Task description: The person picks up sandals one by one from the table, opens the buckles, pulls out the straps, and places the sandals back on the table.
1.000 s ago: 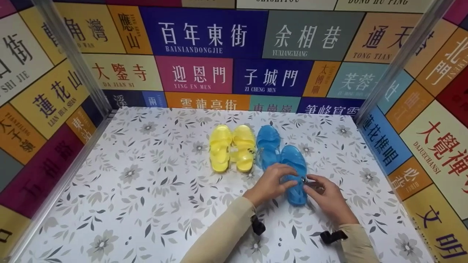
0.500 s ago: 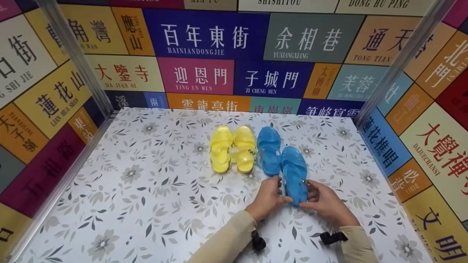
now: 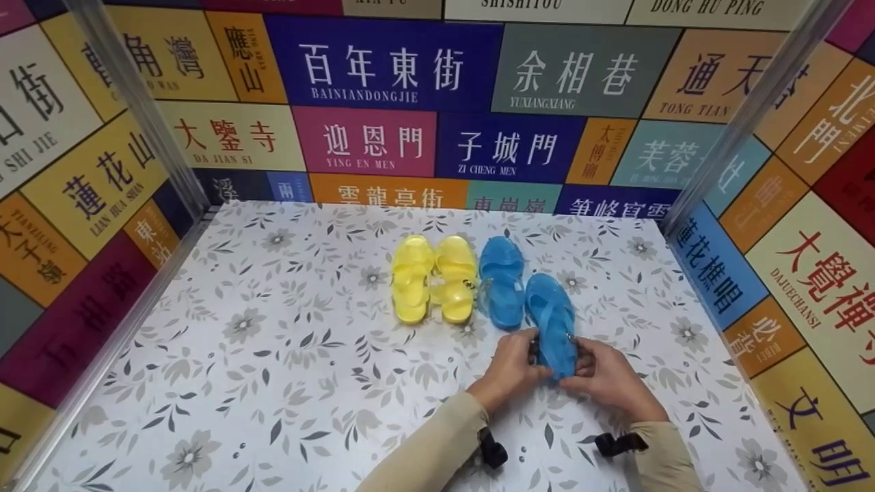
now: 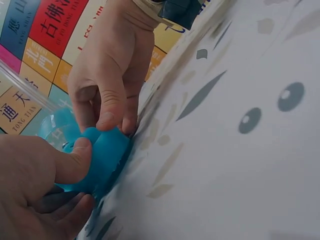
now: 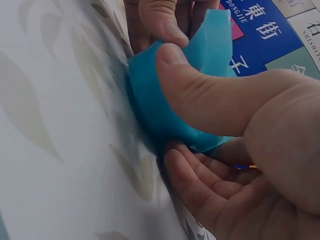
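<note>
Both hands grip the heel end of the nearer blue jelly sandal (image 3: 550,307), which points away on the patterned surface. My left hand (image 3: 511,365) holds its left side, and my right hand (image 3: 608,374) holds the right side by the small metal buckle. In the left wrist view, the left thumb (image 4: 75,160) presses the blue heel (image 4: 107,155). The right wrist view shows the right thumb (image 5: 185,80) on top of the heel and fingers beneath it. Slightly farther back, the other blue sandal (image 3: 504,307) lies to the left of the held one.
A pair of yellow sandals (image 3: 434,270) stands side by side left of the blue pair. White cloth (image 3: 273,383) with grey flowers and leaves covers the surface. Colourful panels with Chinese lettering (image 3: 383,61) rise at the back and both sides, with clear posts (image 3: 140,102) at the corners.
The left hand has drawn down from the sandal's strap to its heel. My right hand has shifted from the buckle to grip the heel side. The held sandal has turned slightly and its heel moved right.
</note>
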`<state>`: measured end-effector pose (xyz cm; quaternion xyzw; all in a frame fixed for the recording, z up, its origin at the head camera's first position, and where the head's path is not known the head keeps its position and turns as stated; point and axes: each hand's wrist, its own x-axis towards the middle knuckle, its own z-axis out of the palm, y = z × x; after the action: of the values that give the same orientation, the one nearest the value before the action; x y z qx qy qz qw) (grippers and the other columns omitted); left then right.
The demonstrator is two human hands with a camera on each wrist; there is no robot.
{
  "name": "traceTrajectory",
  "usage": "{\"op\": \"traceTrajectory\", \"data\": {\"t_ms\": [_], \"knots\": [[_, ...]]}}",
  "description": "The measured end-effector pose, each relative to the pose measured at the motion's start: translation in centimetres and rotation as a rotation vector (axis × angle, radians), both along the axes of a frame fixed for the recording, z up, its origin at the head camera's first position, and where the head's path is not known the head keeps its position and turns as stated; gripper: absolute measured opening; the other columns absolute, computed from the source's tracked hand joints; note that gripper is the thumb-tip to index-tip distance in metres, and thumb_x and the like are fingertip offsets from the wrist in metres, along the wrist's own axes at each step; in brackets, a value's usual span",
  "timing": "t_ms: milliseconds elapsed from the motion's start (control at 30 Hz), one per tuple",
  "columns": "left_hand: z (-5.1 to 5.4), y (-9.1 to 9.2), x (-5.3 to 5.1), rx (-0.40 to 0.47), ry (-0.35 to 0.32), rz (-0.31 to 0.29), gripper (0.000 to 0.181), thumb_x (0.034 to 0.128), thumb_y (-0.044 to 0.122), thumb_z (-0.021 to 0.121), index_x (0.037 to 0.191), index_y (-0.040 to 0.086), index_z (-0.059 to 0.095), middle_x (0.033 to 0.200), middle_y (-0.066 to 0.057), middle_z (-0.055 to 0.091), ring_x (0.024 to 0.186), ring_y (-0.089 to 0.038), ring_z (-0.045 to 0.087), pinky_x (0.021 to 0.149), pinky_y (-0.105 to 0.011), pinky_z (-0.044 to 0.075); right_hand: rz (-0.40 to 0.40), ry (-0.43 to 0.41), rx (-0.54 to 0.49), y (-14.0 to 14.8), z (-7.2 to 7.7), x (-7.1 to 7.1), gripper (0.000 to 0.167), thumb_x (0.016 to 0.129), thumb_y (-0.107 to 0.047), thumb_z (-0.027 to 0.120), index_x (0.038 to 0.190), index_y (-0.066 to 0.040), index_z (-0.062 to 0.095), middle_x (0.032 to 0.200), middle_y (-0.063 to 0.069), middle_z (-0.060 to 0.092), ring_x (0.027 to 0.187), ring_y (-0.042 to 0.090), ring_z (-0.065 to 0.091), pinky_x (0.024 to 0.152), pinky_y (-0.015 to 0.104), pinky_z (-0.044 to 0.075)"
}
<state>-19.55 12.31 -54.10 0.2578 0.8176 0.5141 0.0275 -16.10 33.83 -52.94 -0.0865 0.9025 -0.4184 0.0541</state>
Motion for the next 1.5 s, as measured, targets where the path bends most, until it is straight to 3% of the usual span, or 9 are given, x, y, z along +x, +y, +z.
{"op": "traceTrajectory", "data": {"t_ms": [233, 433, 600, 767, 867, 933, 1000, 1167, 1500], "knots": [[0.8, 0.9, -0.7, -0.035, 0.046, 0.029, 0.053, 0.0816, -0.001, 0.085, 0.131, 0.004, 0.067, 0.111, -0.007, 0.076, 0.104, -0.016, 0.072, 0.087, -0.019, 0.054, -0.020, 0.031, -0.011, 0.3, 0.5, -0.7, 0.081, 0.081, -0.006, 0.089, 0.144, 0.018, 0.045, 0.110, 0.020, 0.069, 0.095, 0.029, 0.072, 0.081, 0.026, 0.059], [1.5, 2.1, -1.3, -0.087, 0.043, 0.062, 0.072, 0.0888, -0.004, 0.076, 0.154, -0.004, 0.046, 0.140, -0.013, 0.066, 0.128, -0.014, 0.061, 0.103, -0.020, 0.049, -0.052, 0.058, 0.007, 0.7, 0.9, -2.2, 0.078, 0.085, -0.008, 0.087, 0.146, 0.016, 0.046, 0.113, 0.023, 0.070, 0.097, 0.031, 0.072, 0.080, 0.026, 0.058], [1.7, 3.0, -2.3, -0.145, 0.009, 0.085, 0.066, 0.0963, -0.003, 0.066, 0.157, -0.006, 0.039, 0.150, -0.017, 0.058, 0.139, -0.021, 0.054, 0.111, -0.027, 0.046, -0.101, 0.049, 0.036, 0.6, 1.1, -3.5, 0.078, 0.088, -0.010, 0.085, 0.150, 0.015, 0.043, 0.118, 0.025, 0.068, 0.102, 0.033, 0.070, 0.084, 0.030, 0.057], [0.1, 4.0, -3.8, -0.163, 0.046, 0.134, 0.066, 0.0927, -0.005, 0.062, 0.155, -0.005, 0.042, 0.142, -0.019, 0.064, 0.133, -0.027, 0.059, 0.107, -0.033, 0.051, -0.138, 0.024, 0.001, 0.2, 0.5, -4.8, 0.078, 0.089, -0.008, 0.083, 0.151, 0.014, 0.042, 0.120, 0.026, 0.069, 0.105, 0.034, 0.071, 0.087, 0.027, 0.056], [-0.1, 4.5, -4.3, -0.160, 0.053, 0.162, 0.066, 0.0896, -0.006, 0.061, 0.153, -0.009, 0.042, 0.139, -0.021, 0.064, 0.132, -0.031, 0.060, 0.108, -0.036, 0.051, -0.150, 0.028, -0.029, 0.0, 0.1, -5.4, 0.077, 0.089, -0.007, 0.083, 0.151, 0.013, 0.042, 0.121, 0.027, 0.069, 0.107, 0.036, 0.072, 0.089, 0.027, 0.057], [-0.1, 4.8, -4.6, -0.151, 0.023, 0.178, 0.069, 0.0884, -0.007, 0.061, 0.154, -0.010, 0.039, 0.144, -0.022, 0.061, 0.135, -0.031, 0.058, 0.111, -0.035, 0.048, -0.166, 0.033, -0.046, 0.0, -0.2, -5.8, 0.077, 0.089, -0.008, 0.083, 0.151, 0.013, 0.043, 0.121, 0.028, 0.070, 0.109, 0.036, 0.072, 0.092, 0.030, 0.058], [1.3, 4.6, -4.2, -0.122, -0.074, 0.170, 0.072, 0.0899, -0.008, 0.060, 0.157, -0.011, 0.034, 0.153, -0.022, 0.053, 0.143, -0.029, 0.050, 0.116, -0.033, 0.043, -0.183, 0.033, -0.058, -0.1, -0.4, -6.1, 0.076, 0.090, -0.010, 0.083, 0.151, 0.012, 0.043, 0.121, 0.028, 0.070, 0.111, 0.037, 0.071, 0.094, 0.033, 0.058], [1.4, 4.9, -4.6, -0.090, -0.208, 0.183, 0.078, 0.0918, -0.006, 0.059, 0.162, -0.007, 0.025, 0.164, -0.019, 0.040, 0.151, -0.025, 0.039, 0.120, -0.032, 0.037, -0.215, 0.036, -0.048, -0.3, -0.9, -6.4, 0.074, 0.092, -0.009, 0.081, 0.152, 0.012, 0.043, 0.122, 0.029, 0.069, 0.114, 0.039, 0.069, 0.097, 0.038, 0.057], [1.7, 4.9, -5.0, -0.073, -0.256, 0.164, 0.083, 0.0921, -0.004, 0.056, 0.164, -0.006, 0.015, 0.168, -0.020, 0.033, 0.149, -0.021, 0.039, 0.118, -0.029, 0.038, -0.237, 0.030, -0.054, -0.6, -1.0, -6.7, 0.072, 0.094, -0.002, 0.075, 0.156, 0.009, 0.039, 0.131, 0.031, 0.066, 0.122, 0.041, 0.066, 0.103, 0.044, 0.055]]}}
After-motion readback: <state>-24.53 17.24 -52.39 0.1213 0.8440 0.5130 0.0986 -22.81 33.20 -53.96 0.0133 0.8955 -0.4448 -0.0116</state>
